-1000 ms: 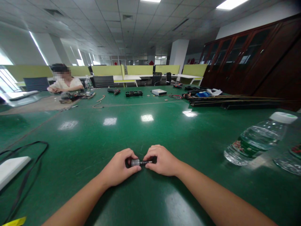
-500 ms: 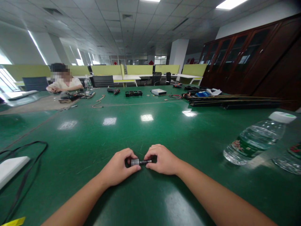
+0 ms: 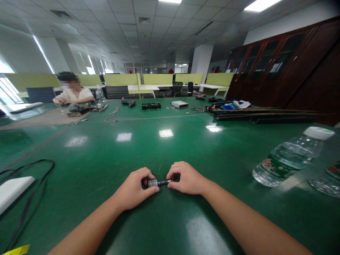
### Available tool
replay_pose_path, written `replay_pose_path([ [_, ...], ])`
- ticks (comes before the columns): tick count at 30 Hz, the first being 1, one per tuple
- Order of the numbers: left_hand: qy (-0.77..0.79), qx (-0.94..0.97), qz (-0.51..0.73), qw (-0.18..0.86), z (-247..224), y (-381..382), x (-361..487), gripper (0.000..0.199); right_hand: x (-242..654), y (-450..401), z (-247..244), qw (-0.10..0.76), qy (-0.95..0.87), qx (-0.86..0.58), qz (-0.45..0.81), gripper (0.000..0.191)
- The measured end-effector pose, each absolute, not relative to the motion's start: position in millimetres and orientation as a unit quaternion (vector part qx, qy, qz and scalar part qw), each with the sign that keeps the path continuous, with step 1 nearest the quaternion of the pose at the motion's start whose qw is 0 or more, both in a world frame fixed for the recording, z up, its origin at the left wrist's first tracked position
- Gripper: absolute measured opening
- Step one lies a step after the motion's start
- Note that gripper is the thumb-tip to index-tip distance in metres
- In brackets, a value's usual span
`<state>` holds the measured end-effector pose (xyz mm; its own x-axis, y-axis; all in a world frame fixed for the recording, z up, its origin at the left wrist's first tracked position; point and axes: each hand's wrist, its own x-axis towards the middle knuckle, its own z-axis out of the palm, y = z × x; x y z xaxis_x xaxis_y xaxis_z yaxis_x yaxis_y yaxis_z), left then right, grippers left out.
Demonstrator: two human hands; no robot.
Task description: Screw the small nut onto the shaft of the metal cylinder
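Observation:
Just above the green table, my left hand is closed round a short silver metal cylinder, gripped between thumb and fingers. From the cylinder a thin dark metal shaft, which looks ridged, runs to the right. My right hand has its thumb and fingertips pinched at the shaft's far end, where a shiny tip shows between them. The part's exact kind is too small to make out. It lies roughly level.
A clear water bottle stands at the right, with another partly cut off. A white box-like object and a black strap lie left. Tools, including a drill, and black rails lie farther back. A person sits far left.
My right hand has shifted slightly right and up, and its fingertips have come closer together at the shaft's end. My left hand and the cylinder have hardly moved.

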<state>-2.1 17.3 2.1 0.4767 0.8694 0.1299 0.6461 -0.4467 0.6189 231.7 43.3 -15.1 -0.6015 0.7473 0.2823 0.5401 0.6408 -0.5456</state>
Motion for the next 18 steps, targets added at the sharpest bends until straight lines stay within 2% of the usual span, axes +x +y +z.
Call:
replay_pose_path([
  [10, 0.461, 0.821, 0.221, 0.253, 3, 17, -2, 0.018, 254, 54, -13, 0.242, -0.838, -0.427, 0.239, 0.009],
  [18, 0.461, 0.82, 0.222, 0.258, 3, 16, -2, 0.017, 244, 47, -8, 0.236, -0.86, -0.384, 0.237, 0.008],
])
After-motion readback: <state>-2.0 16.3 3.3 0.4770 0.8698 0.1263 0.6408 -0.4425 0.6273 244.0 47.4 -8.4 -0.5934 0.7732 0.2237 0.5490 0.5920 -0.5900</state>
